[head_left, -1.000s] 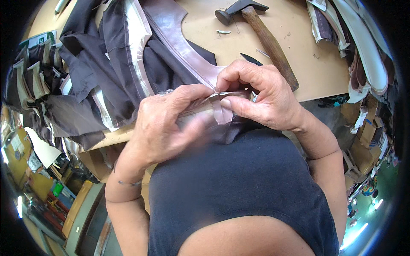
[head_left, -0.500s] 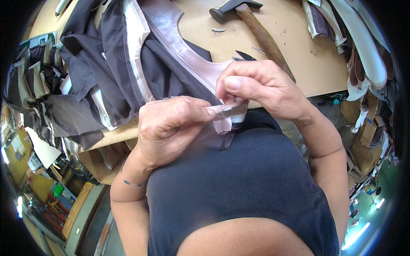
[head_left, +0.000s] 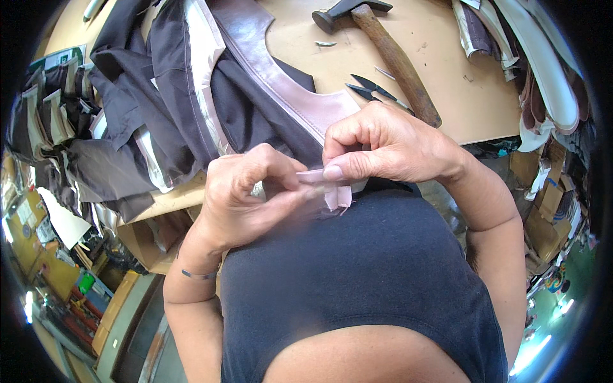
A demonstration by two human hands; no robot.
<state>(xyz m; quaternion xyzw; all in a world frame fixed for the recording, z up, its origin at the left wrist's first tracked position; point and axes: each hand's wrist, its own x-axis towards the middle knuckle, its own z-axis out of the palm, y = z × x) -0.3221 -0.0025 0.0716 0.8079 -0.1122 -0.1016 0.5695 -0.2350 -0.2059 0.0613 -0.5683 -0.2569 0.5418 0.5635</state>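
A pinkish-mauve leather piece [head_left: 306,108] with dark lining and a stitched edge runs from the bench to my body. My right hand [head_left: 389,143] pinches its near edge between thumb and bent fingers. My left hand [head_left: 246,198] is beside it, thumb and forefinger at the same folded edge strip, slightly blurred. A small pale leather tab [head_left: 338,198] hangs below the fingertips against my dark top. The underside of the pinch is hidden by my fingers.
A hammer [head_left: 399,64] with a wooden handle lies on the bench [head_left: 472,115], beside dark thread snips [head_left: 377,90]. Brown lined fabric pieces [head_left: 172,96] heap up at the left. Pale strips [head_left: 539,70] hang at the right edge.
My right hand has come down onto the folded edge, its thumb now pressed on it. My left thumb has dropped lower, away from its forefinger. More of the snips shows.
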